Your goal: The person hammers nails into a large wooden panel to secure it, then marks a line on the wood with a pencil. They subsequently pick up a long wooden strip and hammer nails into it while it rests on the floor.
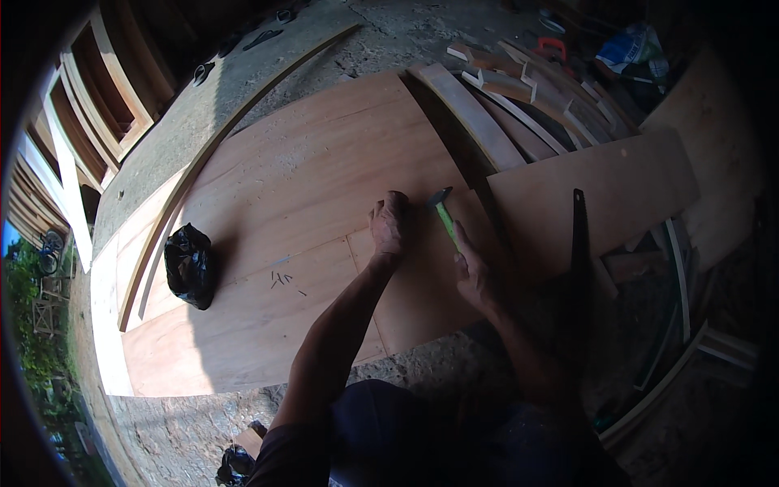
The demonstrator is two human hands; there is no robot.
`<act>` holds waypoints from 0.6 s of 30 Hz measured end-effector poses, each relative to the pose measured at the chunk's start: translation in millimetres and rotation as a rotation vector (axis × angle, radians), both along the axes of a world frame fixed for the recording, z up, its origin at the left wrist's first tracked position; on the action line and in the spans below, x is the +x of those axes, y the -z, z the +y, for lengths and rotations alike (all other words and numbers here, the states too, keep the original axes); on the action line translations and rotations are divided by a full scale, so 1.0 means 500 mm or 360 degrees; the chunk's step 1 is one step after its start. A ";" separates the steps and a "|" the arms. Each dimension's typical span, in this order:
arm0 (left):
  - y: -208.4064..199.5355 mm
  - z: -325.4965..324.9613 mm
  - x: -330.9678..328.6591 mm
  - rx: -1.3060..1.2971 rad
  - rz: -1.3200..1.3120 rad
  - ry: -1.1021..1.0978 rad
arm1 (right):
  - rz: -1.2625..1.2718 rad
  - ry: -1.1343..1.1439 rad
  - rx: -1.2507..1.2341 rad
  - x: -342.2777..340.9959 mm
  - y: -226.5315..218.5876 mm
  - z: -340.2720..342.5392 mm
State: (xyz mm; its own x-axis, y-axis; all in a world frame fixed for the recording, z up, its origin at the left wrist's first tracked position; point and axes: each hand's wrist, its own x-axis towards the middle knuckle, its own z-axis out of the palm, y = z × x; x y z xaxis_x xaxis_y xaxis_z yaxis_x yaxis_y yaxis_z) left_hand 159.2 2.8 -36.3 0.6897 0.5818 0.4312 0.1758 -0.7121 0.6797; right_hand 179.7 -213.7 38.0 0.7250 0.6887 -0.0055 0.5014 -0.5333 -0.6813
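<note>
A large plywood panel [284, 178] lies flat in front of me. My right hand [473, 272] is wrapped round the green handle of a hammer [446, 219], whose dark head is up near the panel's right part. Just left of the hammer head, my left hand [387, 226] rests on the plywood with its fingers curled together. Whatever those fingertips pinch, if anything, is hidden. Several loose nails [281, 279] lie on the panel left of my left forearm. Farther left, a black plastic bag [189, 266] sits on the wood.
A long wooden strip [213, 146] runs along the panel's left side. A handsaw [578, 235] lies to the right, by another plywood piece [592, 183]. Cut wooden pieces [535, 89] are heaped at the far right. Wooden frames [105, 81] stand at the far left.
</note>
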 end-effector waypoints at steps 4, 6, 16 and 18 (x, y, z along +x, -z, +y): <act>0.001 0.007 -0.001 -0.0052 0.0002 0.0068 | -0.0231 -0.0066 0.0194 -0.007 -0.004 0.010; -0.007 -0.003 -0.003 -0.0125 0.0024 0.0061 | -0.0298 -0.0106 0.0216 -0.003 -0.002 0.013; 0.001 -0.008 -0.005 -0.0207 0.0007 0.0033 | -0.0410 -0.0214 -0.0104 0.007 -0.022 0.020; -0.003 -0.011 -0.004 -0.0216 0.0022 0.0008 | -0.0415 -0.0237 -0.0131 0.010 -0.027 0.017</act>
State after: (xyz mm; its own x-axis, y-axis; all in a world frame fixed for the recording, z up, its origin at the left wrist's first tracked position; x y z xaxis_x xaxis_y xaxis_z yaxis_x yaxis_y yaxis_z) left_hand 157.1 -2.6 -34.7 0.6978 0.6309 0.3392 0.1825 -0.6145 0.7675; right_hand 184.9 -205.0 51.6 0.6003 0.7926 0.1070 0.7304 -0.4888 -0.4770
